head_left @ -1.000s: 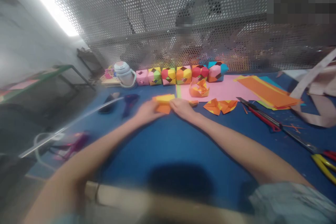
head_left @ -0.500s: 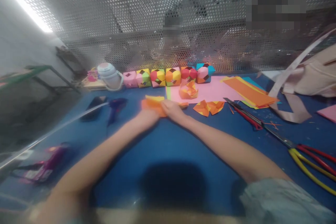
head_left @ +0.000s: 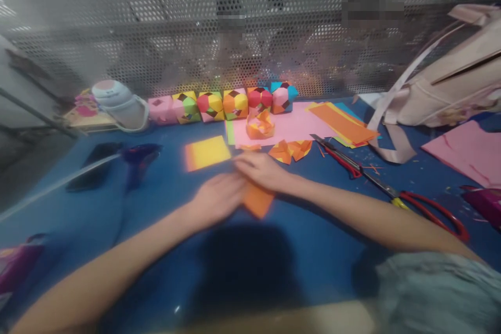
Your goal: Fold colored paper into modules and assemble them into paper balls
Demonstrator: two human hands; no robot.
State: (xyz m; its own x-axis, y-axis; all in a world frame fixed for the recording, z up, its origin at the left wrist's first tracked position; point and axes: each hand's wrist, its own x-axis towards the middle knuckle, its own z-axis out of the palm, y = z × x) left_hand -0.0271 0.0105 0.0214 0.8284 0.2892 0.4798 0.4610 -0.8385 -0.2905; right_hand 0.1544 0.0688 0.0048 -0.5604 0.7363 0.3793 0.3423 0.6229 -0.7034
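Observation:
My left hand (head_left: 219,195) and my right hand (head_left: 260,169) meet over an orange paper square (head_left: 259,204) on the blue tabletop. One corner of it sticks out below my right hand. My right fingers curl down over its far edge. My left hand, slightly blurred, has its fingers together against the sheet, with the tips hidden under the right hand. A stack of yellow paper squares (head_left: 209,152) lies beyond my left hand. Past my right hand are folded orange paper pieces (head_left: 290,150) and a partly assembled orange paper shape (head_left: 260,125).
A row of colourful paper balls (head_left: 211,106) lines the back beside a white tub (head_left: 119,104). Orange strips (head_left: 342,122) lie on pink sheets (head_left: 299,119). Scissors (head_left: 379,185) are at right, near a pale bag (head_left: 446,88). A glue gun (head_left: 136,159) lies left.
Both hands have come nearer, now over a single orange square. The yellow stack, earlier by my left hand, lies apart at the left. The camera view has swung right.

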